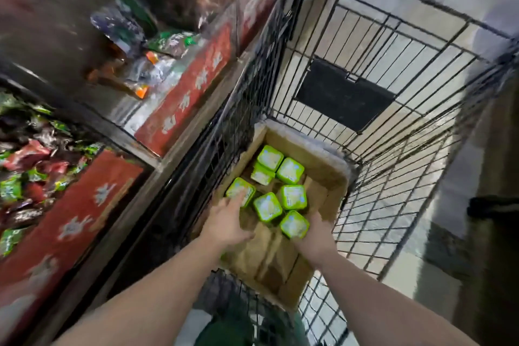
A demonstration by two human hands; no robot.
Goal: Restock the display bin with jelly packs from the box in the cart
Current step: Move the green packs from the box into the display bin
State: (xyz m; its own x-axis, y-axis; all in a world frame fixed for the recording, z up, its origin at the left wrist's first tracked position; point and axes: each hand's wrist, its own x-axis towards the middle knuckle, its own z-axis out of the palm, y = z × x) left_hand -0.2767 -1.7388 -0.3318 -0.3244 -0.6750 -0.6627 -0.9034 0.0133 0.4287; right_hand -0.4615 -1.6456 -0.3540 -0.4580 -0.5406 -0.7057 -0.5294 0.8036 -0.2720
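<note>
Left hand (227,223), fingers spread, touching 1 green jelly pack (240,192); right hand (314,236) cupped against another jelly pack (294,224), grip unclear. 7 packs visible in the cardboard box (323,166), inside the wire cart (393,70); display bin (179,93) to the left.

Snack bags (33,171), red signs (185,87)

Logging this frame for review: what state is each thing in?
Cardboard box: open, in the cart, partly emptied.
Jelly packs: green, sealed, loose in the box.
Cart: wire, beside the bins.
Left hand: open, reaching at a pack.
Right hand: against the nearest pack; grip unclear.
Display bins: holding mixed wrapped snacks.
</note>
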